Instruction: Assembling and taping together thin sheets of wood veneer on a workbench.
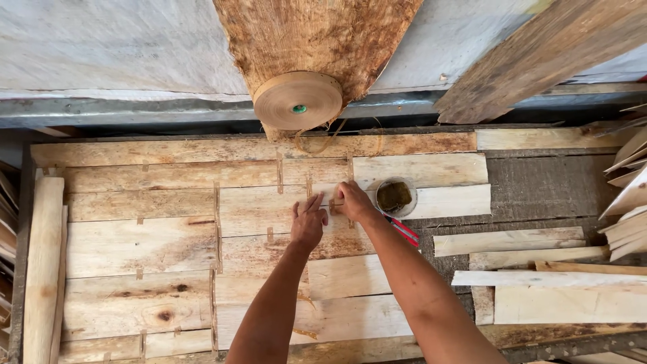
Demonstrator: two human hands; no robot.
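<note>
A patchwork sheet of thin wood veneer strips (168, 243) lies flat on the workbench, its pieces joined by short bits of brown tape. My left hand (308, 221) rests flat on the veneer with fingers extended, pressing near a seam. My right hand (353, 201) is beside it, fingertips pinched down on a small piece of brown tape (332, 204) at the seam. A roll of brown paper tape (298, 101) hangs above on a post, its loose end trailing down toward the sheet.
A small round dish with a dark wet sponge (395, 196) sits just right of my right hand, with a red-handled tool (403, 230) beside it. Loose veneer strips (532, 269) lie on the right, more are stacked at the right edge (627, 195) and left edge (42, 269).
</note>
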